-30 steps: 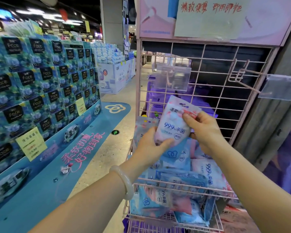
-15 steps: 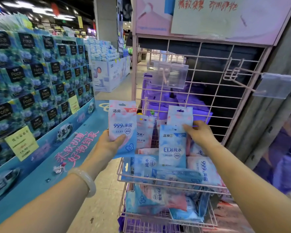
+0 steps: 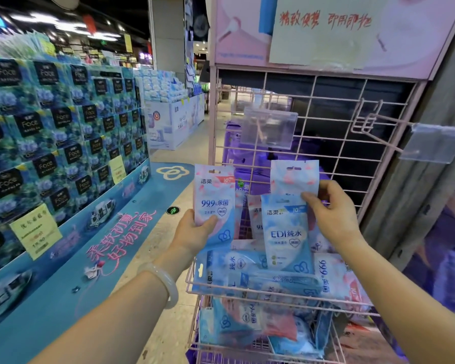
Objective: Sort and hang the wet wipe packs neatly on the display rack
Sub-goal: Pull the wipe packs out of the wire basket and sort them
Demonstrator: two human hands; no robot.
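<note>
My left hand (image 3: pixel 195 232) grips a pink and blue "99.9" wet wipe pack (image 3: pixel 214 195) upright, left of the pink wire display rack (image 3: pixel 326 132). My right hand (image 3: pixel 331 214) pinches two packs together: a blue "EDI" pack (image 3: pixel 286 232) in front and a pink pack (image 3: pixel 294 177) behind it, held up before the rack's grid. Several more packs (image 3: pixel 260 274) lie jumbled in the rack's wire basket (image 3: pixel 273 294) below. Two hooks stick out of the grid, one with a clear tag holder (image 3: pixel 269 128) at the centre, another hook (image 3: pixel 378 135) at the right.
A lower wire basket (image 3: pixel 247 324) holds more packs. A tall stack of blue tissue boxes (image 3: pixel 58 143) fills the left side, with a blue floor display (image 3: pixel 90 258) at its foot. A grey pillar (image 3: pixel 431 153) stands right of the rack. The aisle (image 3: pixel 184 153) runs behind.
My hands separated: the left carried the "99.9" pack out to the left, while the right picked up the blue "EDI" pack and a pink one from the basket and holds them up.
</note>
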